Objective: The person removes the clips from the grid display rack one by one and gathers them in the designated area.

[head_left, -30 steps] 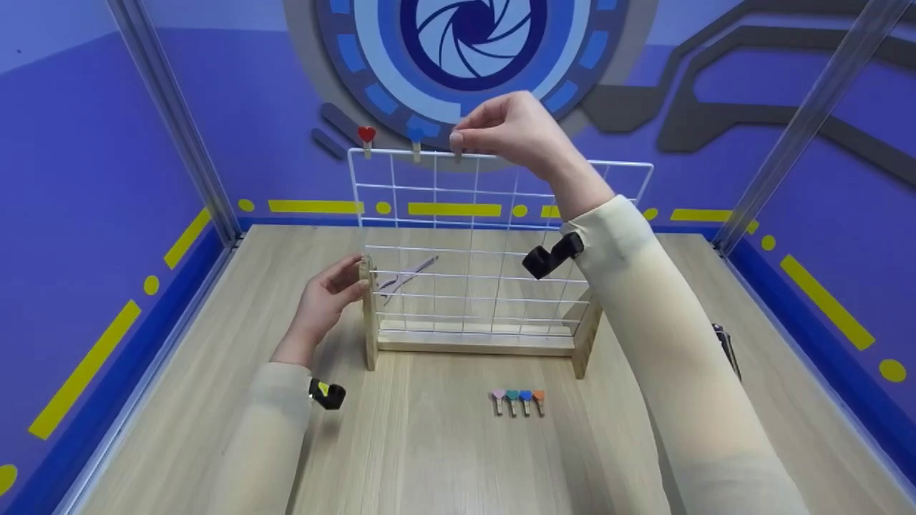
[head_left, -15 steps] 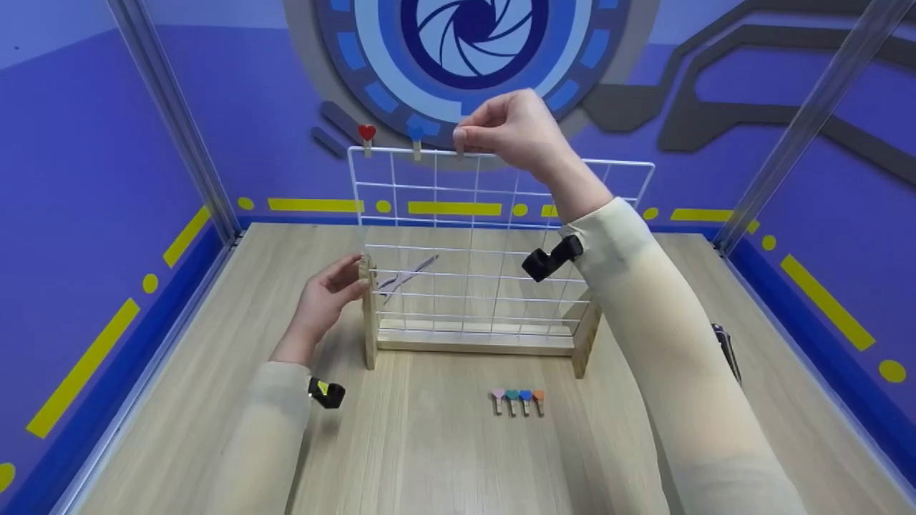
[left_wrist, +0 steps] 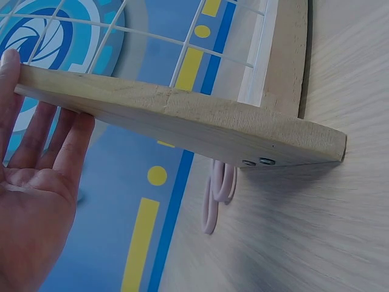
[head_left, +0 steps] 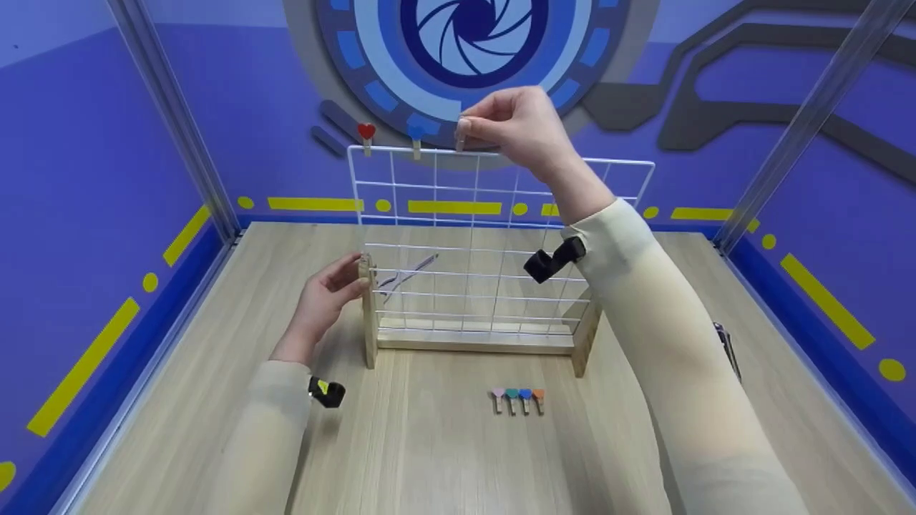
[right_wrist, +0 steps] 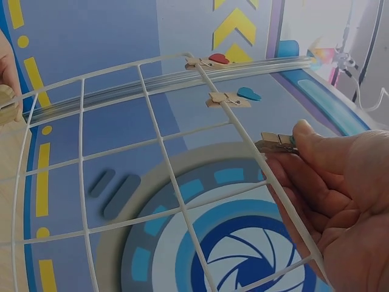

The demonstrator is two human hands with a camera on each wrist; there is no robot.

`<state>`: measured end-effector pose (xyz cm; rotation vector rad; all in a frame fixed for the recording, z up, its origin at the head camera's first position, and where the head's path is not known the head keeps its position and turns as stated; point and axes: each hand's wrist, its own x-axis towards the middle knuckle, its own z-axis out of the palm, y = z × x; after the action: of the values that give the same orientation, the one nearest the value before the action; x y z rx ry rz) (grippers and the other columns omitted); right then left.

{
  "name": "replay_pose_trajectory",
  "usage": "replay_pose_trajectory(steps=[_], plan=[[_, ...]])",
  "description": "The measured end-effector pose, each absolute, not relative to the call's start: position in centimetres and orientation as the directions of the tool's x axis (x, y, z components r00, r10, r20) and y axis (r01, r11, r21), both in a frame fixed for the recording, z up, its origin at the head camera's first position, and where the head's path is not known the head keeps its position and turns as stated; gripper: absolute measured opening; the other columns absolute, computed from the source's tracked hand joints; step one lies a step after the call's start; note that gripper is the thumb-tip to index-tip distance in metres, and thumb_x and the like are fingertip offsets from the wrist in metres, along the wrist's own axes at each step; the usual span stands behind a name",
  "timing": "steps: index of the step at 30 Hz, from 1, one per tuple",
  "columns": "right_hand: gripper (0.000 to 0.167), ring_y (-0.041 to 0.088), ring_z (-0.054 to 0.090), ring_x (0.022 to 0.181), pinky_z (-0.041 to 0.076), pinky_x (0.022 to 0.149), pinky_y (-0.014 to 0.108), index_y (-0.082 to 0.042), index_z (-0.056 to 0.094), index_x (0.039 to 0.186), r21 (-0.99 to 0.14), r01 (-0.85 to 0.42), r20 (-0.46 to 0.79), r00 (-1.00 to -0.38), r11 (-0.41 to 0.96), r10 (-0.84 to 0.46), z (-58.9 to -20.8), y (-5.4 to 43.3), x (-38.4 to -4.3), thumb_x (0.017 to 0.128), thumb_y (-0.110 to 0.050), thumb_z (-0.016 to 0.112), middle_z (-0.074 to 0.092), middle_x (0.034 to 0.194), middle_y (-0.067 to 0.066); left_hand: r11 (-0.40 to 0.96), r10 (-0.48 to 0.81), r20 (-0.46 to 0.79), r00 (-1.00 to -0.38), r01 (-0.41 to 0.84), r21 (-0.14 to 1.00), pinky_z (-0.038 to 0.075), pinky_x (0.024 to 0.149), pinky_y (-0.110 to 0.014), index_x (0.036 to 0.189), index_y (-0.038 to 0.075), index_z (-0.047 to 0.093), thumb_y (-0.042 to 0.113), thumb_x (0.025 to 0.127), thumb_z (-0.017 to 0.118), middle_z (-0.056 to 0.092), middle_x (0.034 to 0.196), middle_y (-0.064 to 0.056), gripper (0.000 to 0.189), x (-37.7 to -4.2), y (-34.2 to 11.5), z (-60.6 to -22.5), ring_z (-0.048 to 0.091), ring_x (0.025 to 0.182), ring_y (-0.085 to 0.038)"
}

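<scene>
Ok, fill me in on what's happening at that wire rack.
A person is clipping small wooden pegs onto the top wire of a white wire grid that stands in a wooden base. The right hand pinches a peg at the top wire, beside a red heart peg and a blue heart peg already clipped there. The left hand rests against the left wooden upright. Four more coloured pegs lie on the table in front of the rack.

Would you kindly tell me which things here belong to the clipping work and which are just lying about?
In use:
- right hand pinching a clothespin
- wire grid, steadied by left hand
- red-heart clip, blue-heart clip
- four spare clips

Lying about:
- scissors
- dark object
</scene>
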<state>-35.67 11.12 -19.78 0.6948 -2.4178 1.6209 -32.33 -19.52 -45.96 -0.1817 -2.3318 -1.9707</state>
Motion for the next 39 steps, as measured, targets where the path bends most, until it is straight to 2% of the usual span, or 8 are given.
replay_pose_trajectory(steps=[5,12,17,21,27,34,39], plan=[[0.016,0.014,0.075,0.087,0.062,0.091,0.028,-0.003,0.079,0.103,-0.835,-0.479,0.404,-0.868,0.27,-0.289,-19.7,11.4,-35.3,0.095,-0.017,0.075,0.078,0.092,0.001,0.159,0.036,0.144,-0.989,0.148,0.976,0.055,0.102,-0.02,0.153,0.01,0.048,0.016,0.098,0.071,0.055,0.15,-0.017,0.06,-32.4,-19.5,-46.0,0.054,0.137,-0.029],[0.016,0.014,0.076,0.087,0.062,0.087,0.024,-0.002,0.078,0.105,-0.834,-0.519,0.463,-0.842,0.185,-0.276,-19.3,12.0,-33.8,0.093,-0.013,0.077,0.079,0.094,0.002,0.153,0.039,0.153,-0.987,0.157,0.976,0.055,0.101,-0.018,0.153,0.009,0.048,0.015,0.099,0.069,0.055,0.15,-0.018,0.058,-32.4,-19.5,-46.0,0.055,0.136,-0.028],[0.019,0.015,0.077,0.085,0.063,0.085,0.027,-0.004,0.073,0.109,-0.835,-0.527,0.468,-0.832,0.16,-0.297,-19.6,12.7,-32.4,0.092,-0.011,0.078,0.08,0.093,0.002,0.154,0.041,0.148,-0.988,0.153,0.976,0.054,0.1,-0.017,0.153,0.009,0.048,0.016,0.1,0.069,0.055,0.15,-0.017,0.058,-32.5,-19.6,-46.0,0.055,0.135,-0.027],[0.015,0.017,0.077,0.085,0.064,0.084,0.028,-0.008,0.071,0.107,-0.824,-0.537,0.468,-0.825,0.181,-0.317,-20.2,13.3,-31.6,0.093,-0.011,0.076,0.08,0.091,0.003,0.155,0.042,0.146,-0.988,0.151,0.976,0.055,0.1,-0.017,0.153,0.01,0.049,0.017,0.099,0.07,0.056,0.149,-0.017,0.058,-32.5,-19.5,-45.9,0.055,0.134,-0.025],[0.017,0.016,0.077,0.085,0.064,0.084,0.027,-0.003,0.071,0.106,-0.798,-0.562,0.472,-0.808,0.219,-0.352,-21.7,14.1,-30.7,0.092,-0.011,0.077,0.079,0.09,0.0,0.144,0.036,0.153,-0.988,0.157,0.977,0.055,0.097,-0.015,0.152,0.011,0.05,0.018,0.098,0.071,0.058,0.146,-0.017,0.058,-32.2,-19.3,-45.9,0.058,0.127,-0.019],[0.021,0.014,0.076,0.083,0.063,0.079,0.024,-0.002,0.072,0.107,-0.815,-0.521,0.418,-0.832,0.254,-0.366,-23.6,15.2,-29.9,0.088,-0.006,0.08,0.077,0.094,0.005,0.15,0.038,0.152,-0.988,0.156,0.976,0.054,0.099,-0.015,0.152,0.014,0.051,0.022,0.098,0.071,0.058,0.148,-0.014,0.059,-32.1,-19.4,-45.9,0.057,0.132,-0.022],[0.026,0.014,0.076,0.085,0.064,0.081,0.026,0.001,0.071,0.11,-0.833,-0.488,0.38,-0.847,0.261,-0.371,-25.0,15.8,-29.4,0.086,-0.003,0.081,0.076,0.099,0.01,0.151,0.036,0.154,-0.987,0.157,0.976,0.055,0.099,-0.016,0.152,0.014,0.05,0.023,0.098,0.072,0.058,0.147,-0.014,0.059,-32.1,-19.3,-45.9,0.057,0.133,-0.024]])
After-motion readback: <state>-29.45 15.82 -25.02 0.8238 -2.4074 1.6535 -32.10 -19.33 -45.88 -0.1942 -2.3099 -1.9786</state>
